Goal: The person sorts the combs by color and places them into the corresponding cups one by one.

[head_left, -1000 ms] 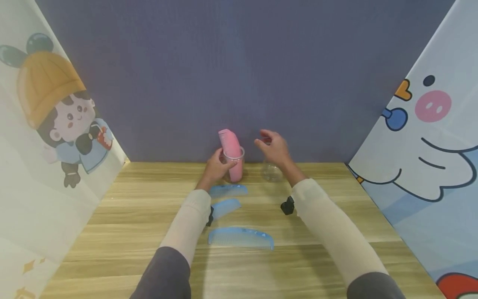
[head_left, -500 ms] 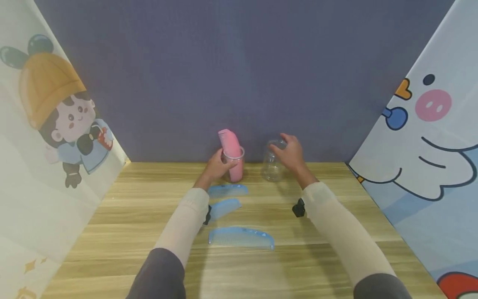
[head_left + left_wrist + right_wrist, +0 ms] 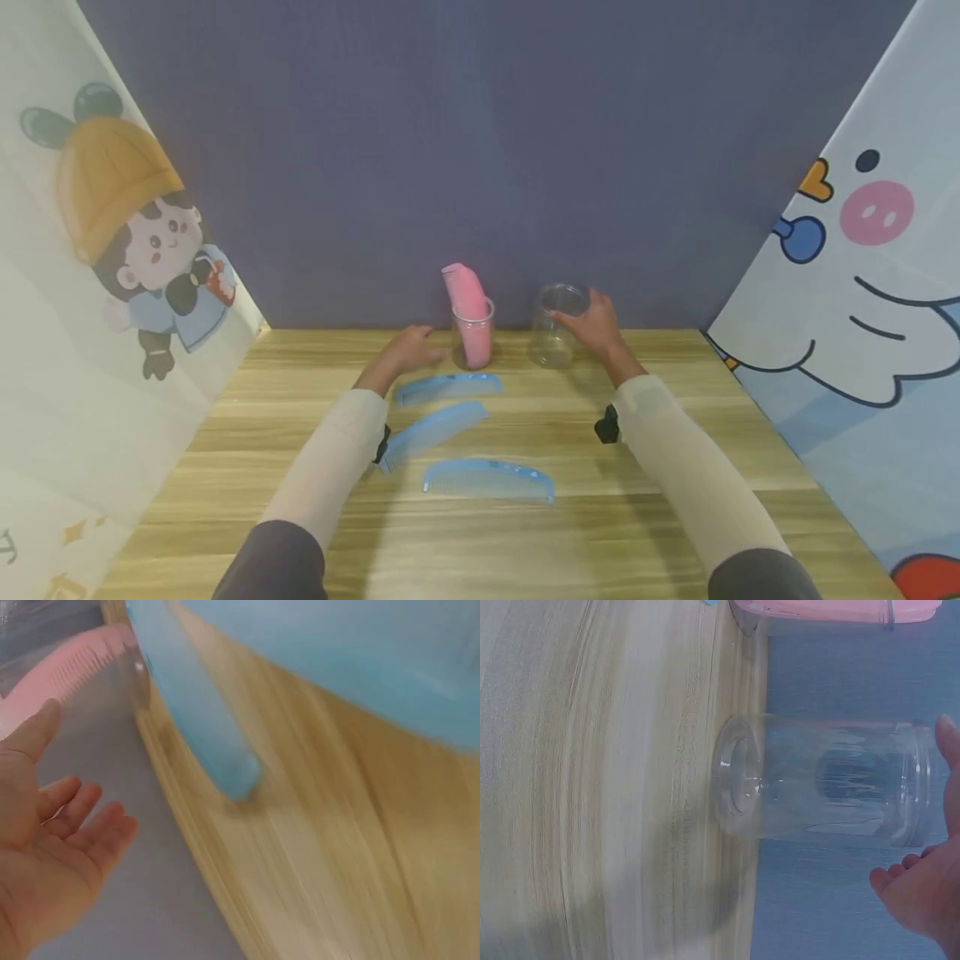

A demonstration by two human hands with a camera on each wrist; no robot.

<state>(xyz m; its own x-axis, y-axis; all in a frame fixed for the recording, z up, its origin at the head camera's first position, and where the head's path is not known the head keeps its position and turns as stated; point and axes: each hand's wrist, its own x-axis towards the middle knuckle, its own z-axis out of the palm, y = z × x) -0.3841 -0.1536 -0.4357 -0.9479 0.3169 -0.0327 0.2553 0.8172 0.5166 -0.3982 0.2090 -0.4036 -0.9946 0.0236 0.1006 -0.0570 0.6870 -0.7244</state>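
Observation:
A clear jar (image 3: 491, 321) at the back of the table holds pink combs (image 3: 468, 304), which lean left out of its rim. My left hand (image 3: 405, 354) is just left of it, fingers relaxed; in the left wrist view the fingers spread apart with nothing held. A second clear jar (image 3: 832, 780) stands upright to the right with nothing visible inside. Around its rim hovers my right hand (image 3: 596, 323), thumb before the jar and fingers at its right side. In the right wrist view a small gap shows between fingertips (image 3: 881, 877) and the wall.
Three blue combs lie in front of the jars: a back one (image 3: 450, 385), a slanted middle one (image 3: 435, 429) and a front one (image 3: 487, 479). A dark grey wall (image 3: 480, 167) rises right behind the jars. Cartoon-printed side walls flank the wooden table (image 3: 600, 517).
My left hand has let go of the jar with the pink combs and moved left. The right hand has shifted right and down, to beside the other jar's rim.

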